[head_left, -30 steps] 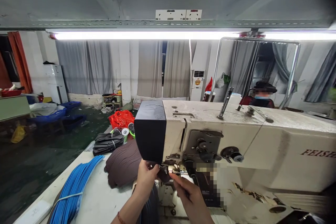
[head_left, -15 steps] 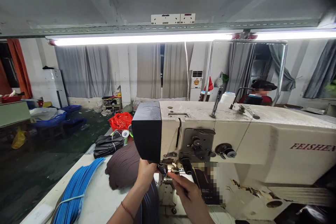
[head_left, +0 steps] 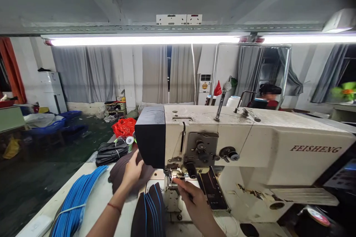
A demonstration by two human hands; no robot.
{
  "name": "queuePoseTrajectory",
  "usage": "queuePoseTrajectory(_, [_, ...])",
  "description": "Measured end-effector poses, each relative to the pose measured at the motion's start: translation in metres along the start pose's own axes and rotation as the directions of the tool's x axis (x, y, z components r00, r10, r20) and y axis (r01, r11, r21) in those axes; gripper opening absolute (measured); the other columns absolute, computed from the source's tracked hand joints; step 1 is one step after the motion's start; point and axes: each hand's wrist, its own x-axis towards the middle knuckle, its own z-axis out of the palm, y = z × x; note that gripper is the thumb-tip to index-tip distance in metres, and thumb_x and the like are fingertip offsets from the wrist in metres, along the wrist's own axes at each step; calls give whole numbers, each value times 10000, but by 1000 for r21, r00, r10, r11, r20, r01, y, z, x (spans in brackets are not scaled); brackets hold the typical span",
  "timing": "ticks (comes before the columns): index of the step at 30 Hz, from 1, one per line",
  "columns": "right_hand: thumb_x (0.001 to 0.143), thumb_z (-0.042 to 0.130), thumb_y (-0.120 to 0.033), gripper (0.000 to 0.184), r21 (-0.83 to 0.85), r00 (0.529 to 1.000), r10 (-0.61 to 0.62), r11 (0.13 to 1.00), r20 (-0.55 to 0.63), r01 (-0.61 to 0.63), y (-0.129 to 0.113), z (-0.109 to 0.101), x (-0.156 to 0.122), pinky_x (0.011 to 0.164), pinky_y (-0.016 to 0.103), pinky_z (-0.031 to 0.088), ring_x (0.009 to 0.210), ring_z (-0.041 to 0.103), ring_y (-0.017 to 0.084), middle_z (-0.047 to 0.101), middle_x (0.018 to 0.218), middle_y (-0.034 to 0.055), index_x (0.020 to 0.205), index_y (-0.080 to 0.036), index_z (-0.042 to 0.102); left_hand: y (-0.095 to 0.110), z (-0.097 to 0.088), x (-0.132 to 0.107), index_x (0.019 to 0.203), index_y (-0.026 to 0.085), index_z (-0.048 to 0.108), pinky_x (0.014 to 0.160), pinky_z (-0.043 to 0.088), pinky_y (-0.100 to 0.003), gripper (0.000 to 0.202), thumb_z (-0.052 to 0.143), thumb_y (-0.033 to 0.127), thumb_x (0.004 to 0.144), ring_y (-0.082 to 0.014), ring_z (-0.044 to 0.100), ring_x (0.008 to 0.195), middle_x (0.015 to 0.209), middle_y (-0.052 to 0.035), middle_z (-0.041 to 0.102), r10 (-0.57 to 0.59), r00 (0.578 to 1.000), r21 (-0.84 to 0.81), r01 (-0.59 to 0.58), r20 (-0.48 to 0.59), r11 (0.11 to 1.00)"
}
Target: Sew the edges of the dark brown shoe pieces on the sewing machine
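A white sewing machine (head_left: 261,152) stands before me, its needle area (head_left: 174,177) low on the left end. My right hand (head_left: 193,198) is at that area, index finger stretched to the presser foot and the other fingers curled; whatever they hold, if anything, is hidden. My left hand (head_left: 133,170) rests on a stack of dark brown fabric pieces (head_left: 116,174) left of the machine head, its thumb and fingers apart. Dark fabric pieces with blue edging (head_left: 148,211) hang or lie just below the needle area, in front of the machine bed.
A tied bundle of blue strips (head_left: 75,200) lies on the white table (head_left: 97,200). Behind are a black strap bundle (head_left: 109,153), a red plastic bag (head_left: 124,127) and spools (head_left: 129,140). A dark phone-like slab (head_left: 213,189) lies under the machine arm. Another person (head_left: 268,98) sits beyond.
My left hand has moved from the needle area leftward onto the brown stack. The blue-edged pieces now show more fully. My right hand stays by the presser foot; the view has shifted slightly.
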Motion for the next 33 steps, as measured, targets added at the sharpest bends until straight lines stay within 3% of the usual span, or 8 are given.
queuePoseTrajectory(6, [909, 504, -249, 273, 12, 999, -20, 1000, -25, 20, 1, 0, 1, 839, 293, 539, 971, 676, 219, 734, 1043, 56, 1105, -265, 693, -58, -21, -25, 1326, 35, 401, 999, 248, -551, 529, 427, 165, 815, -404, 444, 1207, 1256, -283, 501, -84, 996, 356, 80, -4, 931])
queuePoseTrajectory(12, [906, 516, -280, 259, 24, 999, -15, 1000, -45, 16, -4, 0, 1, 871, 329, 530, 981, 675, 225, 736, 1046, 64, 1083, -250, 703, -59, 11, -86, 1307, 109, 463, 869, 439, -389, 757, 587, 544, 700, -341, 595, 1042, 1132, -188, 626, -148, 940, 368, 27, 306, 930])
queuePoseTrajectory(16, [911, 508, -281, 264, 8, 999, -10, 1000, -40, 11, -5, 1, 1, 897, 346, 521, 1001, 670, 224, 733, 1063, 65, 1089, -249, 701, -58, 23, -106, 1358, 69, 382, 919, 402, -445, 821, 599, 466, 673, -374, 520, 1133, 1225, -220, 542, -148, 967, 394, 56, 207, 918])
queuePoseTrajectory(18, [912, 507, -280, 265, 8, 999, -27, 1000, -42, 27, -6, 1, 1, 891, 336, 526, 993, 674, 221, 735, 1056, 64, 1089, -248, 702, -54, 19, -107, 1330, 68, 412, 899, 420, -441, 752, 588, 390, 674, -356, 541, 1093, 1171, -199, 567, -85, 990, 300, 49, 109, 953])
queuePoseTrajectory(21, [907, 515, -285, 263, -4, 998, -45, 999, -49, 45, -7, 0, 1, 874, 315, 536, 978, 681, 216, 742, 1038, 60, 1085, -251, 706, -36, 4, -105, 1218, 81, 513, 800, 486, -390, 600, 578, 366, 693, -289, 623, 903, 974, -140, 645, -89, 992, -139, 101, 90, 985])
queuePoseTrajectory(24, [902, 523, -307, 263, -10, 997, -51, 999, -63, 50, -7, 0, 1, 846, 285, 549, 973, 685, 213, 745, 1031, 58, 1080, -259, 711, -3, -12, -105, 999, 133, 634, 756, 514, -345, 444, 692, 411, 657, -249, 656, 827, 923, -103, 688, -111, 951, -585, 267, 289, 765])
queuePoseTrajectory(27, [898, 535, -322, 272, 7, 998, -27, 1000, -51, 27, -5, 0, 1, 804, 244, 560, 981, 684, 206, 728, 1084, 55, 1112, -275, 696, 25, -16, -104, 875, 149, 663, 669, 518, -301, 378, 777, 386, 604, -203, 664, 716, 834, -71, 711, -119, 895, -667, 403, 430, 626])
queuePoseTrajectory(33, [898, 544, -289, 303, 7, 999, -23, 1000, -31, 24, 5, 1, -1, 812, 229, 554, 994, 677, 200, 709, 1129, 41, 1180, -299, 656, 41, 1, -95, 801, 163, 667, 626, 506, -263, 301, 796, 289, 559, -158, 645, 653, 775, -17, 692, -174, 913, -700, 396, 369, 594])
